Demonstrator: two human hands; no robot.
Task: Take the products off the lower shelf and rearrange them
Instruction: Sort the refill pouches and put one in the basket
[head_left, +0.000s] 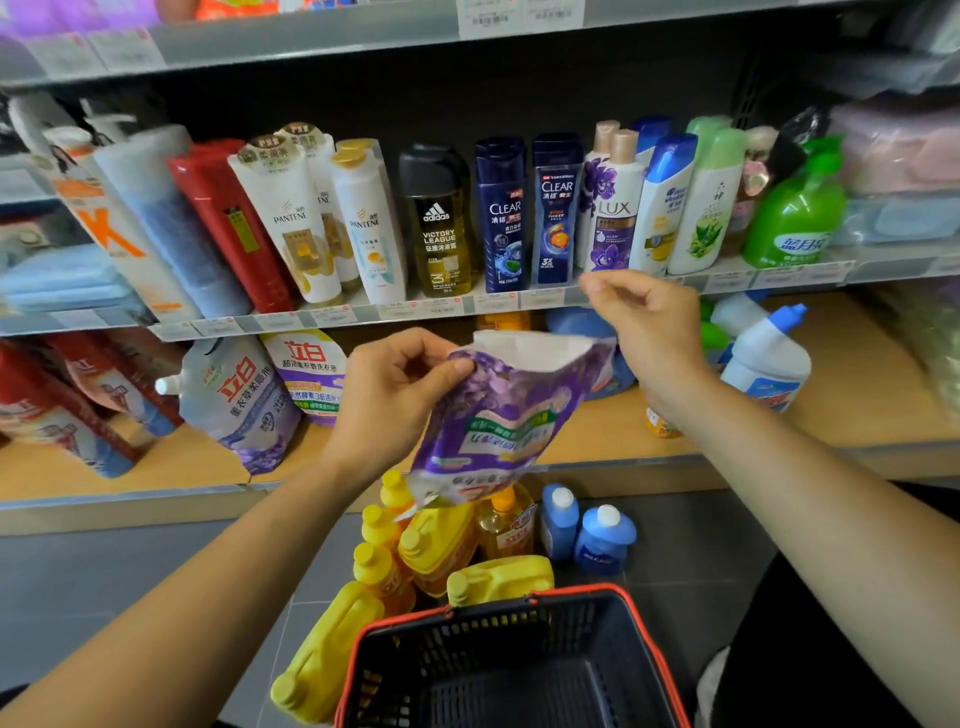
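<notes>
A purple refill pouch (506, 410) hangs upside down in front of the lower wooden shelf (857, 395). My left hand (395, 395) pinches its upper left corner between thumb and fingers. My right hand (647, 332) is just right of the pouch's top edge, fingers curled, with nothing seen in them. On the lower shelf's left side lean two similar pouches (244, 410) (311, 374) and red pouches (62, 410). A white bottle with a blue cap (769, 358) stands on its right side. A blue item is partly hidden behind the held pouch.
Several yellow bottles (384, 571) and two blue bottles (602, 540) stand on the grey floor below the shelf. A black basket with a red rim (519, 660) sits in front of me. The shelf above holds shampoo bottles (498, 218).
</notes>
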